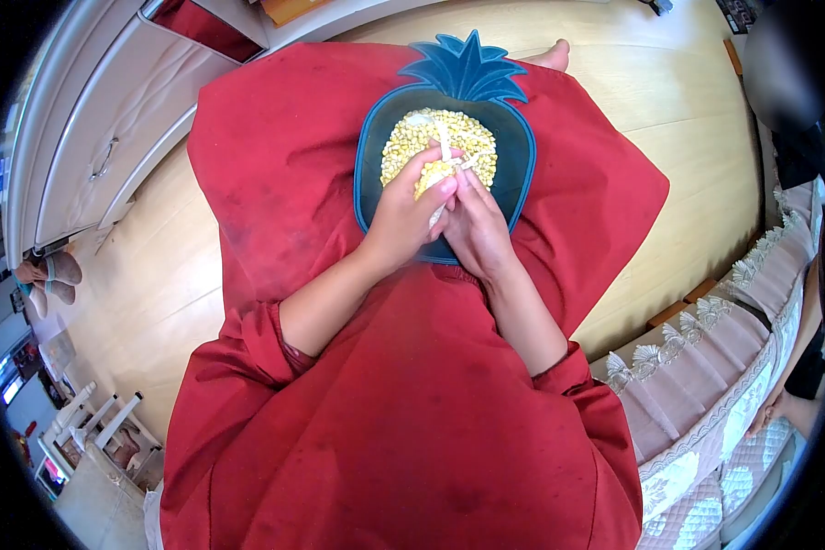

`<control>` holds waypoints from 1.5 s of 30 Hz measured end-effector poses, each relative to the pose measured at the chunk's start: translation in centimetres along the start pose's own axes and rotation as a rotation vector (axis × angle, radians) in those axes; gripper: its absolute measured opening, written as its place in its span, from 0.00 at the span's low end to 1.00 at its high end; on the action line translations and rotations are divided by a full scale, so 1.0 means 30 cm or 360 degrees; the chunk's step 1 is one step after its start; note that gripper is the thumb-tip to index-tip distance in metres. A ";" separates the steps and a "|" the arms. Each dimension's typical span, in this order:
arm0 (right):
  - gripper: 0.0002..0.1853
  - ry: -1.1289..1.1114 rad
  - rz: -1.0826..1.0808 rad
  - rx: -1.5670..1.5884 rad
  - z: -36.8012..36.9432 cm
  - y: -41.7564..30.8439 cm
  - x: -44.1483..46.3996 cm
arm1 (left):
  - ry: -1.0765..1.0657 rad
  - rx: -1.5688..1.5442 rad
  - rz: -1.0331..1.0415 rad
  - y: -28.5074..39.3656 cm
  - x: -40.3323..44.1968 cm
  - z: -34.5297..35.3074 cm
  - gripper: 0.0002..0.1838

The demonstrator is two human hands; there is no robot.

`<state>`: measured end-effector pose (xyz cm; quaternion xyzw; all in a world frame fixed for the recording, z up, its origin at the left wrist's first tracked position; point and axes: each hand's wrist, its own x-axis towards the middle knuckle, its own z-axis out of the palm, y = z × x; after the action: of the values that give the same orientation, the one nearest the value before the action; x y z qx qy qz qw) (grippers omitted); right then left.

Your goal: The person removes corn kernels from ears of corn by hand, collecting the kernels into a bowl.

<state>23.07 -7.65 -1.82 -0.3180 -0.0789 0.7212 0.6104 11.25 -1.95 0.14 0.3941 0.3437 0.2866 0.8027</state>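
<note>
A blue pineapple-shaped bowl [367, 183] with a leafy crown rests on the red cloth over my lap. Loose yellow corn kernels [472, 137] lie heaped inside it. Above the heap, my left hand [407, 209] is closed round a corn cob [434, 174], which is partly hidden by the fingers. My right hand [478, 223] presses against the cob from the other side, its fingertips bunched near the top. A pale strip lies on the kernels just beyond my fingers.
A red garment [284, 147] spreads across my lap. White drawers [110, 119] stand at the left, slippers [60, 268] and a small white chair [101, 426] below them. At the right is a lace-trimmed bed or sofa [697, 367], with another person's hand [793, 411] beside it.
</note>
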 end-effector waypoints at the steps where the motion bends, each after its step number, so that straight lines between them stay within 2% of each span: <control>1: 0.23 0.0027 0.0006 -0.0028 0.028 -0.013 -0.003 | -0.0002 -0.0010 -0.0010 0.000 -0.001 0.000 0.20; 5: 0.23 -0.0046 0.0031 -0.0039 0.005 -0.010 -0.005 | 0.0017 -0.0058 -0.0040 -0.009 -0.006 -0.005 0.20; 8: 0.23 0.0138 0.0006 -0.0040 0.050 -0.016 -0.006 | 0.0025 -0.0040 -0.0054 -0.021 -0.010 -0.008 0.21; 11: 0.24 0.0003 0.0051 -0.0002 -0.008 -0.003 -0.007 | 0.0008 -0.0051 -0.0066 -0.005 -0.004 -0.004 0.22; 15: 0.22 0.0131 0.0013 0.0057 0.046 -0.024 0.004 | -0.0005 -0.0192 0.0015 -0.015 0.011 -0.003 0.24; 21: 0.19 0.0130 0.0044 0.0047 0.027 -0.006 0.002 | 0.0114 0.0185 0.0000 0.007 0.005 0.014 0.18; 24: 0.20 0.0093 0.0017 -0.0033 0.027 -0.005 0.003 | 0.0122 0.0047 -0.0064 0.015 0.000 0.009 0.16; 29: 0.23 0.0144 0.0005 -0.0205 0.052 -0.021 0.003 | 0.0088 0.0084 -0.0026 -0.011 -0.001 0.005 0.16; 33: 0.24 0.0143 0.0019 -0.0138 0.044 -0.013 0.003 | 0.0138 0.0156 0.0074 -0.033 -0.002 0.009 0.16; 36: 0.24 0.0129 0.0024 -0.0131 0.035 -0.015 -0.002 | 0.0013 0.0132 0.0023 -0.026 -0.010 -0.005 0.16; 39: 0.25 0.0089 0.0041 -0.0117 0.017 -0.014 -0.001 | 0.0056 0.0211 0.0048 -0.028 -0.012 0.008 0.17; 45: 0.23 0.0111 0.0053 0.0048 0.003 -0.005 0.007 | 0.0133 -0.0007 0.0088 -0.014 0.003 0.022 0.19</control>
<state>23.13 -7.41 -1.74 -0.3349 -0.0415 0.7208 0.6055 11.89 -2.41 0.07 0.3895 0.3654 0.3257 0.7802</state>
